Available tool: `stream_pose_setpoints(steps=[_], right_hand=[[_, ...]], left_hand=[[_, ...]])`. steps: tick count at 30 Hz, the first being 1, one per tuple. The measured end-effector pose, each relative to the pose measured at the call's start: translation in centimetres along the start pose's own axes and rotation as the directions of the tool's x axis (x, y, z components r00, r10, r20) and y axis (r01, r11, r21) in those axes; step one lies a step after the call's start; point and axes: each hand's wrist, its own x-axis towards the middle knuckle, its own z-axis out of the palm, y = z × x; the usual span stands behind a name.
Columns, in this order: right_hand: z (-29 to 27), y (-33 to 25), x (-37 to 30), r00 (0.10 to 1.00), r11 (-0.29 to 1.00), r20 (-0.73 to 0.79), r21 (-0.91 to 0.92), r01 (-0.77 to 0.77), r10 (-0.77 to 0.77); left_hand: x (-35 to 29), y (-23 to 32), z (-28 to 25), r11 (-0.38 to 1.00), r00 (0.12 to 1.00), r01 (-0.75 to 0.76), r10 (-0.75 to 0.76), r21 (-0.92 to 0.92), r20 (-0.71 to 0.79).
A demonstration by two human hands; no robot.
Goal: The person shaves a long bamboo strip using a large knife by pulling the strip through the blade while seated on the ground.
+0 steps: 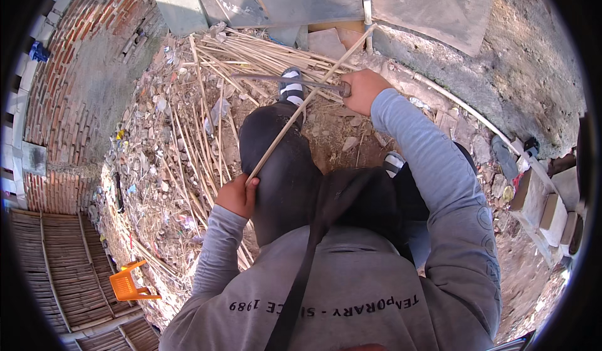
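In my left hand (234, 196), the lower end of a long pale bamboo strip (282, 133) is gripped beside my left knee. The strip slants up and away to the right, past my left shoe (291, 88). My right hand (365, 91) is closed round the handle of a long-bladed knife (266, 78), its dark blade pointing left. The blade crosses the strip near its upper part; whether they touch I cannot tell. Beyond my foot lies a heap of similar bamboo strips (251, 49), and more strips (188, 153) lie on the ground to the left.
Rubble and litter (147, 163) cover the ground. A brick wall (69, 100) stands at left, above a slatted bamboo panel (63, 269) and an orange plastic chair (128, 284). Grey boards (433, 6) lean at the back. Right are a pale pole (461, 103) and stacked blocks (533, 204).
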Motion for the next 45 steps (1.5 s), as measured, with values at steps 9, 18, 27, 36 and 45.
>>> stream_pose_setpoints(steps=[9, 18, 27, 36, 45], right_hand=[[-0.4, -2.7, -0.8, 0.997, 0.995, 0.048, -0.076, 0.07, -0.066], [-0.6, 0.6, 0.5, 0.996, 0.998, 0.076, 0.033, -0.045, 0.043], [-1.3, 1.9, 0.9, 0.995, 0.994, 0.025, 0.045, -0.096, 0.095], [-1.8, 2.5, 0.8, 0.968, 0.971, 0.13, 0.078, -0.224, 0.213], [-0.6, -1.3, -0.2, 0.996, 0.989, 0.066, -0.136, 0.064, -0.055]], left_hand=[[-0.5, -0.4, 0.0, 0.998, 0.998, 0.065, -0.065, 0.007, -0.02], [-0.5, -0.7, 0.2, 0.997, 0.996, 0.083, -0.082, 0.011, -0.023], [0.4, 0.3, -0.3, 1.0, 0.999, 0.019, -0.019, 0.006, -0.028], [-0.1, 0.5, 0.1, 0.999, 1.0, 0.0, 0.002, 0.054, -0.03], [-0.5, -0.4, -0.1, 0.997, 0.999, 0.023, -0.02, 0.069, -0.034]])
